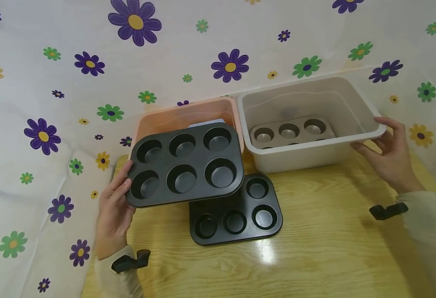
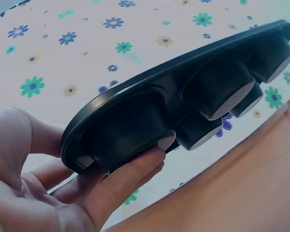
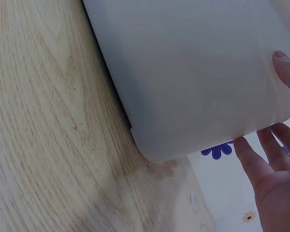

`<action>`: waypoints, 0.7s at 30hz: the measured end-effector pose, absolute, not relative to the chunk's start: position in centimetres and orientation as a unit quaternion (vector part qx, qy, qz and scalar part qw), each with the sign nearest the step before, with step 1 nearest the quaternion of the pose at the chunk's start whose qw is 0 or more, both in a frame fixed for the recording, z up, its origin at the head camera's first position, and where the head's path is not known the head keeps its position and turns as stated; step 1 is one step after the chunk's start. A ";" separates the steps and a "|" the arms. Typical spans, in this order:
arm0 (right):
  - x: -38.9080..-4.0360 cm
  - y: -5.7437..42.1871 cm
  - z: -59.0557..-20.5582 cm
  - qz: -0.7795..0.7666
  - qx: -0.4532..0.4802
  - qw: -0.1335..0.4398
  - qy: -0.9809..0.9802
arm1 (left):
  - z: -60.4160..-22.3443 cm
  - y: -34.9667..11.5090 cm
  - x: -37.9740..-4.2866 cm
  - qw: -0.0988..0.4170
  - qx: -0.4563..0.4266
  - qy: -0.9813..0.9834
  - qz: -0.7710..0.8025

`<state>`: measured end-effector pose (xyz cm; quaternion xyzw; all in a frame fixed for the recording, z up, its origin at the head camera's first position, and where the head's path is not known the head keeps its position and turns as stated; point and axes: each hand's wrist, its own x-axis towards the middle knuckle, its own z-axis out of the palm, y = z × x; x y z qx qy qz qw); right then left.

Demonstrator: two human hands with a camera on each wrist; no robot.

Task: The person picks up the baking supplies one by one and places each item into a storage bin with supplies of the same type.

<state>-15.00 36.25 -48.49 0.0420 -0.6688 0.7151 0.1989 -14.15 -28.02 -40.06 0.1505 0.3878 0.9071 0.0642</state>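
Note:
My left hand [image 1: 115, 211] grips the near-left edge of a black six-cup muffin tin [image 1: 164, 162], thumb on the top rim and fingers beneath. It is raised and tilted, cups facing up. In the left wrist view the undersides of its cups show above the fingers [image 2: 130, 176]. Below it a second black muffin tin [image 1: 236, 203] lies on the table, partly covered. My right hand [image 1: 393, 159] holds the right front corner of a white bin [image 1: 303, 159], thumb [image 3: 287, 72] against the front wall. Inside that bin sits a bronze-coloured muffin tin [image 1: 302, 130].
A peach bin [image 1: 188, 109] stands left of the white bin, partly hidden behind the raised tin; a pale flat-edged thing [image 1: 207, 123] shows in it. The wooden table [image 1: 322, 240] extends in front. A flower-printed white cloth [image 1: 188, 49] hangs behind and beside.

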 end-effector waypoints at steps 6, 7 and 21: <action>-15.3 36.2 -48.6 0.744 0.070 0.200 -0.634 | -39.4 -25.9 -15.3 0.060 0.117 0.463 0.876; -15.3 36.3 -48.6 0.748 0.073 0.199 -0.629 | -39.4 -25.4 -15.5 0.061 0.111 0.471 0.873; -15.1 36.1 -48.7 0.742 0.055 0.190 -0.641 | -37.3 -17.9 -17.6 0.071 0.035 0.505 0.859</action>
